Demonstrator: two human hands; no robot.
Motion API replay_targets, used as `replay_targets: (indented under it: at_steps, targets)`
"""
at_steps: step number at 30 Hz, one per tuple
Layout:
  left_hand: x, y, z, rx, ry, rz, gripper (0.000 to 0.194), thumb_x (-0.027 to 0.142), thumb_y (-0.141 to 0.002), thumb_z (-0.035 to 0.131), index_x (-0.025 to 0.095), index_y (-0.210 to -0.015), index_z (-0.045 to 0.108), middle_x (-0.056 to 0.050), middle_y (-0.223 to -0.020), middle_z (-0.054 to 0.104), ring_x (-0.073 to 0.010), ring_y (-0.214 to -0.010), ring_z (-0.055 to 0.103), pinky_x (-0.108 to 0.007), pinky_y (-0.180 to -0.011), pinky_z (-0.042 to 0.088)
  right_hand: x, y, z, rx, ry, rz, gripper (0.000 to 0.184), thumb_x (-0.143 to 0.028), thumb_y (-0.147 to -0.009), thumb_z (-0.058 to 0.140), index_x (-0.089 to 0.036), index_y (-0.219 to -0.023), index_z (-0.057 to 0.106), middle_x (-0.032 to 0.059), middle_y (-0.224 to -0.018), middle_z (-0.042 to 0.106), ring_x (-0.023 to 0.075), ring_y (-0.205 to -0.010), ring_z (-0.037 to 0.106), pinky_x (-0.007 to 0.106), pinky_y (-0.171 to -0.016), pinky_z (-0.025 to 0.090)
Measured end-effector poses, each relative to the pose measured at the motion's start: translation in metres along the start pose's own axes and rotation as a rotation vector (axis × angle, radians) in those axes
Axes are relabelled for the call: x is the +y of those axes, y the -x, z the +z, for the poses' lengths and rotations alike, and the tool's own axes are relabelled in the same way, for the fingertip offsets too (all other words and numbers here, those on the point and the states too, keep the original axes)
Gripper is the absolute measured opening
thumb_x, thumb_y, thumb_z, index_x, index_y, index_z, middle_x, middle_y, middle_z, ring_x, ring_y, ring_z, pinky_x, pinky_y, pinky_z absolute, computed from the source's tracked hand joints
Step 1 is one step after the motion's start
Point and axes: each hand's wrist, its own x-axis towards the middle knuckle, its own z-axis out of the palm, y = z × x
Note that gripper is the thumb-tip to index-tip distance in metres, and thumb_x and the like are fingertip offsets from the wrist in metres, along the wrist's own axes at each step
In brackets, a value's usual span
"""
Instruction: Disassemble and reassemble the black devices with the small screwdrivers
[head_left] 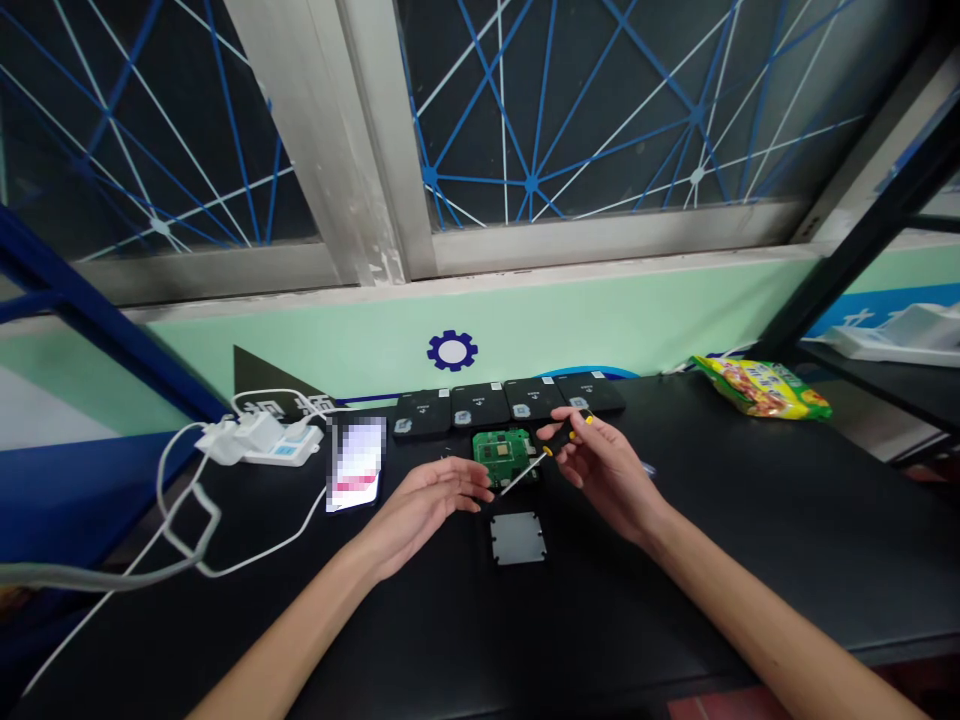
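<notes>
A screwdriver (523, 474) with a black and yellow handle is gripped in my right hand (604, 462), its shaft slanting down to the left. Beneath and behind the shaft lies a green circuit board (495, 452) with several chips. My left hand (442, 488) is at the board's front left corner, fingers stretched out and close to the screwdriver's tip; nothing shows in them. Whether those fingertips touch the board I cannot tell. Just in front of the board is a dark cover with a square grey plate (519, 538) set in it.
Several flat black boxes (480, 404) line the wall behind the board. To the left are a phone (357, 465) with a lit screen and a white power strip (281, 445) with looping cables. A yellow-green snack bag (765, 388) lies at the back right of the black table (810, 520).
</notes>
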Motion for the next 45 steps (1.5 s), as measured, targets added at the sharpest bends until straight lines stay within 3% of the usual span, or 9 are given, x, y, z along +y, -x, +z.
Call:
replay_targets:
  at_steps: [4, 8, 14, 18, 24, 29, 35, 40, 45]
  targets:
    - [0.0003, 0.0008, -0.0014, 0.001, 0.028, -0.009, 0.037, 0.037, -0.099, 0.078, 0.012, -0.127, 0.074, -0.021, -0.121, 0.078, -0.0317, -0.111, 0.076, -0.039, -0.094, 0.057, -0.0028, 0.003, -0.001, -0.035, 0.078, -0.027, 0.034, -0.054, -0.096, 0.076, -0.023, -0.111, 0.072, 0.0051, -0.095, 0.076, 0.0095, -0.05, 0.045, 0.024, -0.043, 0.031]
    - [-0.0009, -0.0001, -0.0038, 0.064, 0.022, -0.055, 0.046, 0.044, -0.1, 0.077, 0.011, -0.132, 0.071, -0.019, -0.109, 0.08, -0.0271, -0.093, 0.08, -0.03, -0.072, 0.058, -0.0064, 0.0046, -0.0001, -0.11, 0.147, -0.077, 0.034, -0.056, -0.098, 0.072, -0.024, -0.109, 0.071, 0.0003, -0.081, 0.069, 0.0081, -0.044, 0.039, 0.025, -0.043, 0.026]
    - [-0.0023, -0.0024, -0.0077, 0.162, -0.018, -0.091, 0.043, 0.054, -0.098, 0.078, 0.013, -0.11, 0.077, -0.011, -0.087, 0.078, -0.0192, -0.074, 0.075, -0.023, -0.053, 0.047, -0.0097, 0.0044, 0.0006, -0.144, 0.149, -0.099, 0.032, -0.053, -0.102, 0.069, -0.023, -0.112, 0.073, -0.0008, -0.078, 0.065, 0.0062, -0.043, 0.036, 0.025, -0.043, 0.02]
    - [-0.0017, -0.0025, -0.0083, 0.196, -0.036, -0.092, 0.042, 0.056, -0.096, 0.078, 0.015, -0.098, 0.074, -0.007, -0.081, 0.074, -0.017, -0.07, 0.071, -0.022, -0.052, 0.042, -0.009, 0.0045, -0.0002, -0.133, 0.161, -0.105, 0.032, -0.053, -0.101, 0.07, -0.023, -0.113, 0.072, -0.0008, -0.079, 0.064, 0.0063, -0.044, 0.036, 0.024, -0.042, 0.021]
    - [-0.0027, -0.0021, -0.0085, 0.135, -0.011, -0.107, 0.038, 0.055, -0.098, 0.073, 0.017, -0.091, 0.069, 0.0, -0.073, 0.061, -0.0136, -0.063, 0.056, -0.025, -0.058, 0.039, -0.0067, 0.0038, -0.0015, -0.125, 0.178, -0.117, 0.031, -0.052, -0.103, 0.069, -0.023, -0.114, 0.072, -0.0007, -0.078, 0.064, 0.0057, -0.045, 0.036, 0.023, -0.041, 0.023]
    - [-0.003, -0.0028, -0.0095, 0.156, -0.145, -0.128, 0.04, 0.052, -0.098, 0.066, 0.016, -0.079, 0.065, -0.003, -0.076, 0.058, -0.015, -0.066, 0.051, -0.027, -0.059, 0.032, -0.0053, 0.0038, -0.0019, -0.135, 0.177, -0.133, 0.03, -0.049, -0.105, 0.067, -0.022, -0.116, 0.072, -0.0008, -0.079, 0.064, 0.0046, -0.045, 0.035, 0.023, -0.042, 0.02]
    - [0.0042, 0.0009, -0.0066, 0.198, -0.387, -0.088, 0.041, 0.051, -0.098, 0.066, 0.015, -0.079, 0.074, -0.001, -0.07, 0.055, -0.0166, -0.067, 0.046, -0.029, -0.062, 0.031, -0.004, 0.0038, -0.0023, -0.141, 0.209, -0.15, 0.029, -0.048, -0.106, 0.065, -0.022, -0.116, 0.072, -0.0013, -0.079, 0.064, 0.005, -0.045, 0.035, 0.024, -0.044, 0.019]
    - [0.0039, 0.0036, -0.0067, 0.169, -0.747, 0.014, 0.046, 0.056, -0.103, 0.058, 0.019, -0.083, 0.076, 0.0, -0.076, 0.058, -0.0183, -0.07, 0.049, -0.03, -0.065, 0.032, -0.0036, 0.0037, -0.0039, -0.149, 0.281, -0.189, 0.031, -0.048, -0.107, 0.063, -0.022, -0.12, 0.072, -0.001, -0.079, 0.065, 0.0055, -0.045, 0.036, 0.024, -0.044, 0.019]
    - [0.0012, 0.0042, -0.0028, 0.153, -0.885, 0.07, 0.046, 0.054, -0.106, 0.054, 0.021, -0.083, 0.075, 0.002, -0.074, 0.057, -0.0175, -0.068, 0.048, -0.03, -0.065, 0.031, -0.0045, 0.0047, -0.0054, -0.183, 0.343, -0.232, 0.036, -0.049, -0.106, 0.063, -0.023, -0.13, 0.07, 0.0014, -0.082, 0.07, 0.0078, -0.045, 0.039, 0.024, -0.042, 0.024]
